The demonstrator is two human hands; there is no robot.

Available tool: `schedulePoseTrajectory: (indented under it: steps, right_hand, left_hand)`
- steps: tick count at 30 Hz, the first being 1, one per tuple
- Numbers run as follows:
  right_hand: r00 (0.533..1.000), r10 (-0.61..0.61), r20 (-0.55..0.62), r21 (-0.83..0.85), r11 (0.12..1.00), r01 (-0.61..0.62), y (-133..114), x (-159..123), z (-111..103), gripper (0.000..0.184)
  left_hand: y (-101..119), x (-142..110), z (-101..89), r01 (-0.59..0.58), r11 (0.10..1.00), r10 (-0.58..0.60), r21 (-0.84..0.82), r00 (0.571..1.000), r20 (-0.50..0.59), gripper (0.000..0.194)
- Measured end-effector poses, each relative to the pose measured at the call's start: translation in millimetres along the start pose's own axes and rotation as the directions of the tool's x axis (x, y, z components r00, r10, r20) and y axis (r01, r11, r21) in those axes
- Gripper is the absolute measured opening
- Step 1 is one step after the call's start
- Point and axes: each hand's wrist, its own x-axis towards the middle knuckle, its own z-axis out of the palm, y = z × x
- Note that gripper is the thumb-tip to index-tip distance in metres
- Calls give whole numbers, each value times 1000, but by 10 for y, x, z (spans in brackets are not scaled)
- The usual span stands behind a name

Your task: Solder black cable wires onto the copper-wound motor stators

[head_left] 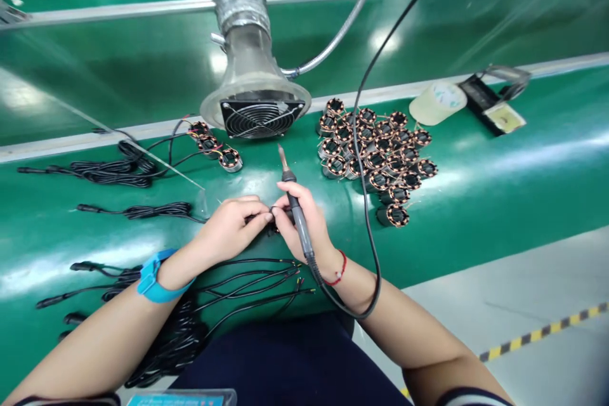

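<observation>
My right hand (304,222) is closed round a black soldering iron (295,203), whose tip points up and away toward the fan. Its fingertips also meet my left hand (233,225), which pinches a small dark part with a wire (271,219) between the two hands; the part is mostly hidden by my fingers. A blue wrist strap (153,279) sits on my left wrist, a red cord on my right. The iron's black cable (368,203) loops from under my right wrist up over the belt.
A cluster of several copper-wound coils (375,152) lies right of the hands. A fume extractor fan (259,115) on a foil duct stands behind. Wired coils (216,146) and black cable bundles (118,171) lie left; loose leads (257,279) near my lap. Tape roll (438,101) at far right.
</observation>
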Motion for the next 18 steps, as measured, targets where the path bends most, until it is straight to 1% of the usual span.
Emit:
schedulePoseTrajectory:
  steps: [1,3,4,5,8,11,12,14,15,16,17,18]
  right_hand:
    - [1000,24,-4,17,1000,-24,-6,4,-1,41]
    - [998,60,-29,24,998,-59,-16,13,-26,39]
    - [996,74,-43,19,997,-73,-16,15,-50,38]
    - [995,81,-54,12,997,-81,-12,16,-76,38]
    - [995,78,-64,12,997,-78,18,8,-152,36]
    - [995,72,-65,19,997,-71,47,0,-190,34]
    - [996,70,-62,12,998,-69,50,-2,-194,33]
    - [997,56,-51,-8,998,-57,49,-6,-196,32]
    - [998,45,-40,-15,999,-46,46,-10,-195,32]
    - [999,31,-25,-18,999,-32,43,-15,-192,31]
    - [1000,15,-9,-15,1000,-15,40,-21,-187,32]
    - [1000,0,10,-7,1000,0,38,-29,-181,32]
  left_hand:
    - [-6,2,-22,16,1000,-16,10,999,-34,27]
    - [-49,6,-88,83,996,-79,23,985,-155,26]
    - [-90,8,-131,126,992,-116,28,966,-233,26]
    - [-142,11,-180,170,985,-151,33,937,-316,26]
    - [-346,26,-346,266,963,-204,39,818,-537,27]
    - [-506,31,-506,281,960,-212,-7,708,-673,26]
    - [-522,25,-543,264,964,-197,-21,663,-722,26]
    - [-477,1,-565,218,975,-156,-35,568,-808,26]
    - [-421,-13,-541,195,980,-147,-46,543,-826,27]
    - [-352,-27,-491,168,983,-156,-74,553,-819,27]
    - [-277,-39,-415,134,983,-182,-127,597,-781,27]
    - [-205,-47,-319,92,974,-216,-209,666,-714,28]
